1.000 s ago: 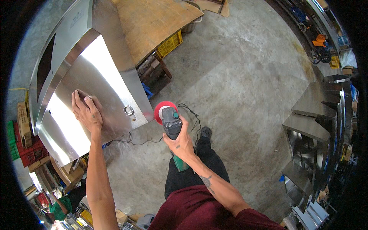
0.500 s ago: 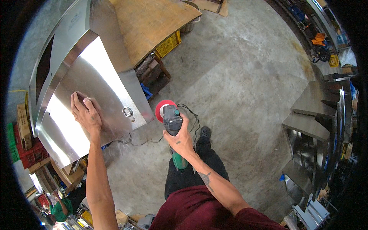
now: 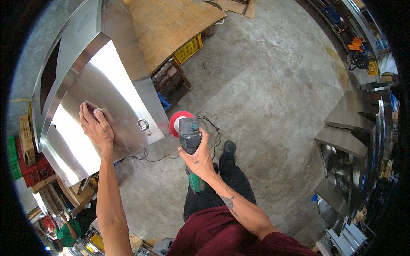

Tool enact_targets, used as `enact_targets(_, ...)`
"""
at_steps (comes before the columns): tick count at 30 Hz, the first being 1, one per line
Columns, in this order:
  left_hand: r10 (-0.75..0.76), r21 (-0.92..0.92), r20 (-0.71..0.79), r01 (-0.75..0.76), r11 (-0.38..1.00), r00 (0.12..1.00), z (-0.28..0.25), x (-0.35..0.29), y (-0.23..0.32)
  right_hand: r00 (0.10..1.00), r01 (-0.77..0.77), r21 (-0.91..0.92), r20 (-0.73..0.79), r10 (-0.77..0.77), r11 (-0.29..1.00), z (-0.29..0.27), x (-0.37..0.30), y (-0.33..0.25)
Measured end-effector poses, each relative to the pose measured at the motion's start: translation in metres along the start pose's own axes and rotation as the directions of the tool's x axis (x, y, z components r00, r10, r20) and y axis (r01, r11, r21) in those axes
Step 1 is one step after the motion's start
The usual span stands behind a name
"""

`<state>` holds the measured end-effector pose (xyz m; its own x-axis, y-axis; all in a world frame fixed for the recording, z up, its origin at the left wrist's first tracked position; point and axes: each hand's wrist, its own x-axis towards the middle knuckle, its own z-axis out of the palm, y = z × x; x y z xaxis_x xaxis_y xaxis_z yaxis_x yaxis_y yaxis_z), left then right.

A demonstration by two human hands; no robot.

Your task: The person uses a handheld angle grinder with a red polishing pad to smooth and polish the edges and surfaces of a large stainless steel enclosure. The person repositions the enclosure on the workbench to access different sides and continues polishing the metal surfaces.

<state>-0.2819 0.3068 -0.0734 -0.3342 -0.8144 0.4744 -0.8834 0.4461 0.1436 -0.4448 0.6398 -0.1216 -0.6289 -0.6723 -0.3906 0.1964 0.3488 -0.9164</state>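
Observation:
A large box-like sheet-metal piece of shiny steel (image 3: 115, 87) stands at my left, its smooth panel facing up. My left hand (image 3: 97, 128) lies on that panel, fingers stretched out together and thumb apart. Close to the panel's lower right corner is a small metal ring fitting (image 3: 143, 124). My right hand (image 3: 201, 160) is wrapped around a green and black angle grinder (image 3: 189, 134), held above my legs. The grinder's red disc (image 3: 172, 125) with a pale centre faces the panel's corner, with a small gap between them.
A black cord (image 3: 156, 160) runs across the concrete floor. Beyond the steel piece stands a wooden-topped table (image 3: 175, 25), a yellow crate (image 3: 189, 49) under it. Several folded steel parts (image 3: 348, 138) are stacked at the right. A person in green (image 3: 67, 231) is at the lower left.
My right hand has brought the grinder slightly left, so its disc is nearer the panel's corner. The left hand stays in place on the panel.

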Motion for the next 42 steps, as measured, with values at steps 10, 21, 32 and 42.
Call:
enact_targets(10, 0.009, 0.003, -0.015, -0.009, 1.000, 1.000, 0.000, 0.002, 0.000, 1.000, -0.015, -0.010, -0.023, 0.015, 1.000, 0.002, -0.002, 0.007)
enact_targets(21, 0.030, 0.010, -0.032, -0.030, 0.999, 0.999, -0.003, 0.003, 0.007, 1.000, 0.000, 0.017, -0.012, 0.000, 1.000, 0.002, 0.004, 0.021)
enact_targets(32, 0.008, 0.013, -0.006, -0.008, 1.000, 1.000, -0.003, 0.001, 0.000, 0.999, 0.007, 0.022, 0.033, -0.007, 1.000, -0.004, -0.005, 0.000)
enact_targets(42, 0.008, 0.019, -0.019, -0.008, 1.000, 1.000, -0.003, 0.000, 0.007, 0.998, 0.070, 0.018, -0.011, -0.069, 0.997, -0.005, -0.014, -0.022)
